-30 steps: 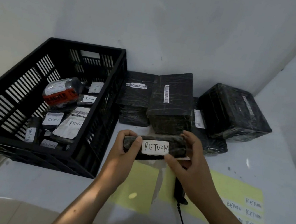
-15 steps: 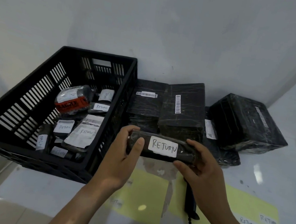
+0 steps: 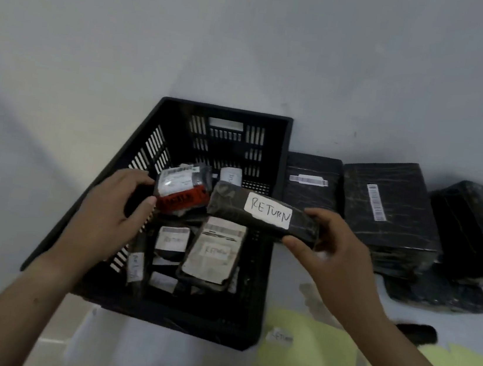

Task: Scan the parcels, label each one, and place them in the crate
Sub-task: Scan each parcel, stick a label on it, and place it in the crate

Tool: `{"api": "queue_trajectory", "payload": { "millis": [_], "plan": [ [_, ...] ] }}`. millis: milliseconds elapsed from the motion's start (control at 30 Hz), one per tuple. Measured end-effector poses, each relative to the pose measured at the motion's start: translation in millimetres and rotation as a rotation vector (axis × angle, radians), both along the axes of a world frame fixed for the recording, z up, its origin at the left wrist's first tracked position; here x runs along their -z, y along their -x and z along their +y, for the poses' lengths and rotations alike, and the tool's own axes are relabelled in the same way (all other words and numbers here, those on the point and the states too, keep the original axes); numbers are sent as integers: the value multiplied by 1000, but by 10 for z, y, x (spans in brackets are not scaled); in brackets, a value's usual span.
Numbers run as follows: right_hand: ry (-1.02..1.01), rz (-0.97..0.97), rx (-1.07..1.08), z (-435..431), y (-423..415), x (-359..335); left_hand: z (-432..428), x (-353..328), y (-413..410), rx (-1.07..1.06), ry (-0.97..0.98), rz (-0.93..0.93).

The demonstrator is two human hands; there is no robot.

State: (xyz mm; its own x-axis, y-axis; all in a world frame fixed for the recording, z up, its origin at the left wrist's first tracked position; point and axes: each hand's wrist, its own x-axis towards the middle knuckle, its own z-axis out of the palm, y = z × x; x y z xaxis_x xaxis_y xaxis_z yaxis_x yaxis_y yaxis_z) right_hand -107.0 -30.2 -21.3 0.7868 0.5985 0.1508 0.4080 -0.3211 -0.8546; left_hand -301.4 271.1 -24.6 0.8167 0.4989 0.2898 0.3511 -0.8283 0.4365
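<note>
A small black-wrapped parcel (image 3: 230, 209) with a white label reading RETURN hangs tilted over the right side of the black slotted crate (image 3: 145, 155). My right hand (image 3: 329, 255) grips it by its right end. My left hand (image 3: 113, 212) is off the parcel, above the crate's left side, fingers curved and apart, thumb close to a red-taped parcel (image 3: 180, 196) inside. Several labelled parcels lie on the crate floor, among them a large flat one (image 3: 212, 252).
Right of the crate, against the wall, stand three black-wrapped parcels (image 3: 310, 185), (image 3: 390, 208), (image 3: 479, 232), with a flat black bag (image 3: 434, 294) in front. A yellow-green label sheet (image 3: 318, 362) and a black scanner (image 3: 417, 333) lie on the white table.
The RETURN parcel has travelled left from above the table to above the crate. My left hand let go of its left end; only my right hand holds it now.
</note>
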Motion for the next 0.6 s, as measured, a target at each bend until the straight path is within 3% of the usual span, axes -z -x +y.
{"api": "queue_trajectory", "payload": {
  "millis": [233, 433, 600],
  "plan": [
    [244, -219, -97, 1148, -195, 19, 1163, 384, 99, -30, 11, 260],
    [472, -49, -24, 1906, -652, 312, 1466, 523, -304, 80, 7, 238],
    [622, 12, 61, 2338, -958, 716, 1612, 503, -620, 53, -32, 278]
  ]
}}
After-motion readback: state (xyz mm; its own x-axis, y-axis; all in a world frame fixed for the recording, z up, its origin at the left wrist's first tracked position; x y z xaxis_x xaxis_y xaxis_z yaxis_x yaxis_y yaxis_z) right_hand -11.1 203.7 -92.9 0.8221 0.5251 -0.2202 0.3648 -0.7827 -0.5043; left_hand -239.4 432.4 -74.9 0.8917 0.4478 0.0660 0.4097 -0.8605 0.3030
